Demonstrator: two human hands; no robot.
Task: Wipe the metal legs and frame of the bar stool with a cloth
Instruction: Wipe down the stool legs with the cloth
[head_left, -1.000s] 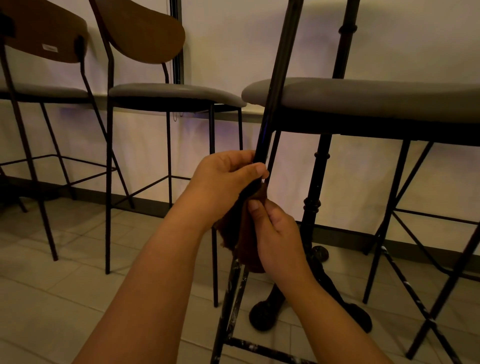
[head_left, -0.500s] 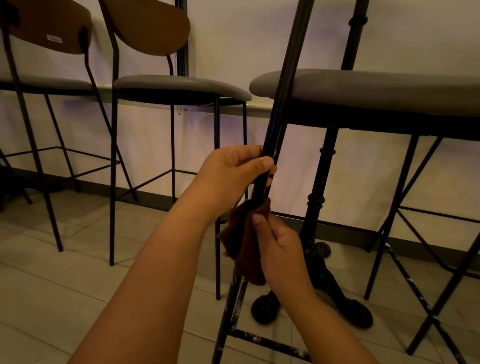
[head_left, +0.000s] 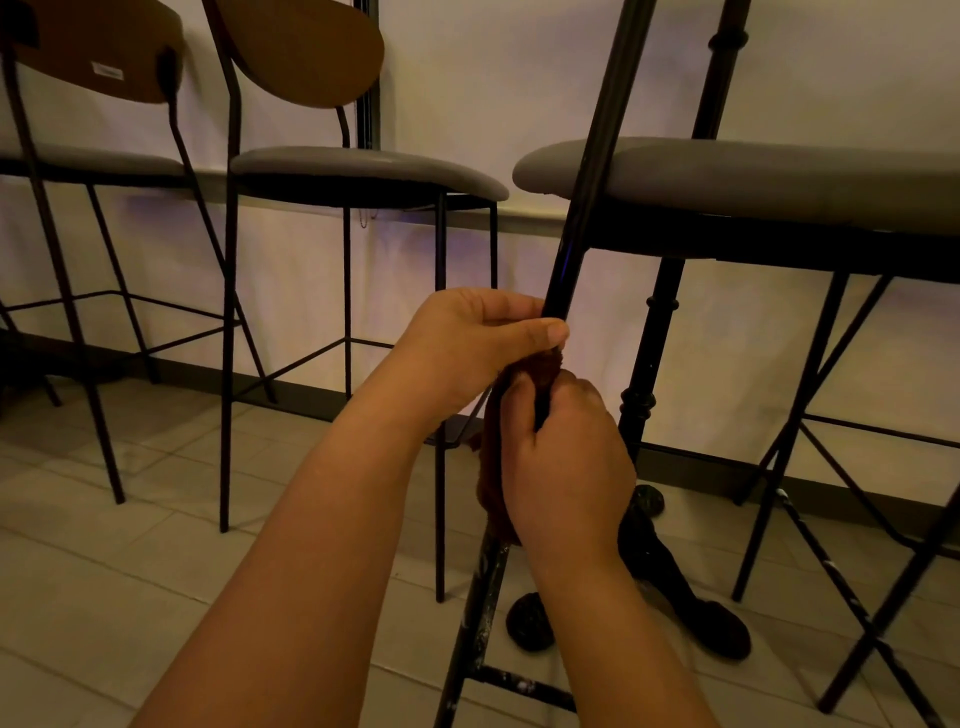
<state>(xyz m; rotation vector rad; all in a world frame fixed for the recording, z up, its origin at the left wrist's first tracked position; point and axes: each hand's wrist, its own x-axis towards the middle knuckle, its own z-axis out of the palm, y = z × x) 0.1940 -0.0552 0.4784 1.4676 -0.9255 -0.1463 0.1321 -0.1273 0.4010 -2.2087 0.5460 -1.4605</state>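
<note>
Both hands (head_left: 467, 348) (head_left: 566, 467) around cloth-wrapped stool leg (head_left: 582, 208); label (head_left: 107, 70) unreadable

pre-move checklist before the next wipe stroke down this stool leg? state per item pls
1. Left hand steadying the leg above the cloth: ok.
2. Right hand closed on the cloth: ok.
3. Cloth wrapped fully around the leg: cannot tell, hands hide it.
4. Lower leg clean: not ok, pale specks near the crossbar.
5. Path down to the crossbar free: ok.
</note>
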